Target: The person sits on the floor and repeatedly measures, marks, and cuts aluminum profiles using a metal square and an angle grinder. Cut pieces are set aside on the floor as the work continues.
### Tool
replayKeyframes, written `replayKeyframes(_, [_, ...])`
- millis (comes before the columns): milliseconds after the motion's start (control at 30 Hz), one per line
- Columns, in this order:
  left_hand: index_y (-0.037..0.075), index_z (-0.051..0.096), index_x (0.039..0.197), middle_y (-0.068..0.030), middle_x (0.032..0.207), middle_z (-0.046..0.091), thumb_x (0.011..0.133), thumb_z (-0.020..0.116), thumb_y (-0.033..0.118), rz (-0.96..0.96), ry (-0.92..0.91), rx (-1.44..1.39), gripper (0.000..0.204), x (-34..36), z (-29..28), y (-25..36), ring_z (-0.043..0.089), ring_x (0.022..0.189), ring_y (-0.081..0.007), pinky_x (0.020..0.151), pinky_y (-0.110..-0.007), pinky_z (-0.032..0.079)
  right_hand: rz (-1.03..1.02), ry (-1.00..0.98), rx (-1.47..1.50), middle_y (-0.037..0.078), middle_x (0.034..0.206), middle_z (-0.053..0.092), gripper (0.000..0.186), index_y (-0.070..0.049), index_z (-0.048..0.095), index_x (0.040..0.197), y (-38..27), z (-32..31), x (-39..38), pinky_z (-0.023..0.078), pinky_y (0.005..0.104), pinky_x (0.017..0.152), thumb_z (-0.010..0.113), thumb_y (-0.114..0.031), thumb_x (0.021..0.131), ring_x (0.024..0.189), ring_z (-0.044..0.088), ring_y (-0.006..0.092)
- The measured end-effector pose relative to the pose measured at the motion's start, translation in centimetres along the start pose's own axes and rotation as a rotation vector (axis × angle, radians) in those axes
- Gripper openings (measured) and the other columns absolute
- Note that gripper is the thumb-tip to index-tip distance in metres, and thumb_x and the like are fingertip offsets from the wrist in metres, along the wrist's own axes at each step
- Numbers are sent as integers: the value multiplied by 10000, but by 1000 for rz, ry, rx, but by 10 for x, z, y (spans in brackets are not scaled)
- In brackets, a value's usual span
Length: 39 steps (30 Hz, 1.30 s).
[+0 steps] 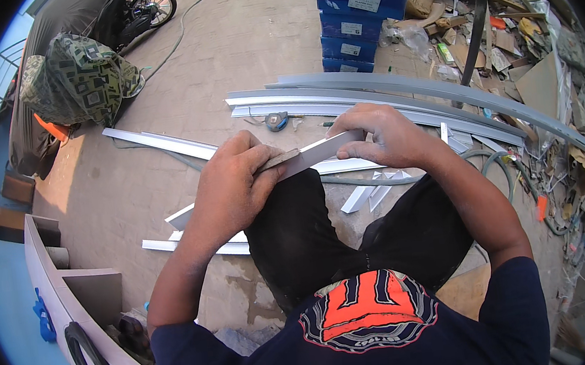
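Above my knees, both hands hold a short silver metal profile (pixel 319 154), slightly tilted with its right end higher. My left hand (pixel 232 178) is closed around the left end. Under its thumb and fingers lies a thin, flat grey-brown strip (pixel 282 159), pressed along the profile's edge; its exact kind is unclear. My right hand (pixel 385 135) grips the other end, thumb on the near face and fingers curled over the top. Just beyond the hands, a blue-and-black tape measure (pixel 277 121) rests on the floor. Cut profile pieces (pixel 359 198) lie below my right hand.
Long silver profiles (pixel 397 95) stretch across the floor ahead, with another profile (pixel 162 143) at the left. Blue boxes (pixel 350 25) stand stacked beyond. Debris (pixel 525 40) heaps up on the right. A grey hose (pixel 370 181) runs near my knees. A patterned cover (pixel 82 79) sits far left.
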<state>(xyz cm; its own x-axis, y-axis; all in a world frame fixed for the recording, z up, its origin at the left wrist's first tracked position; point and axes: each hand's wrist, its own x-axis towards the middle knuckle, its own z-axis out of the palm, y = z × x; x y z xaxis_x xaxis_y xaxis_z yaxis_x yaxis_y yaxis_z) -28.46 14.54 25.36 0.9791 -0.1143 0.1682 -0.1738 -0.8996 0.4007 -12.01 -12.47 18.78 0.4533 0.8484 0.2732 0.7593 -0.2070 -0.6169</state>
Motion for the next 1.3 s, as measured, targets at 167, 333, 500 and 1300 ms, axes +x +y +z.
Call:
replayKeyframes(167, [53,796,1189,-184,1033,739,1008,742,180,-7,-42,-63,227,-3,-7,4,734,968,-400,877,-477,580,-19,20,9,179,1105,774,376,-30,792,1212,1,4,1,567,438,924,848,-277,935,1032,732,340])
replayKeyframes(333, [62,775,1250,-232,986,774,1029,709,177,-94,-187,-33,257,1,-9,1,757,950,-434,875,-499,590,69,-19,19,175,1095,771,388,-27,793,1215,0,6,2,566,435,903,850,-295,941,1002,725,327])
replayKeyframes(500, [72,773,1278,-237,998,780,1024,719,179,-41,-165,-82,281,3,-6,-5,763,959,-433,880,-492,599,55,11,20,176,1116,775,387,-26,792,1217,-1,5,0,570,428,903,854,-291,942,1001,723,319])
replayKeyframes(1300, [74,743,1321,-173,1187,790,957,743,66,140,-8,94,363,-22,10,0,763,1089,-377,927,-477,618,34,153,228,170,1209,790,351,-24,725,1345,-41,-7,-6,565,385,1053,719,-203,1043,1201,739,294])
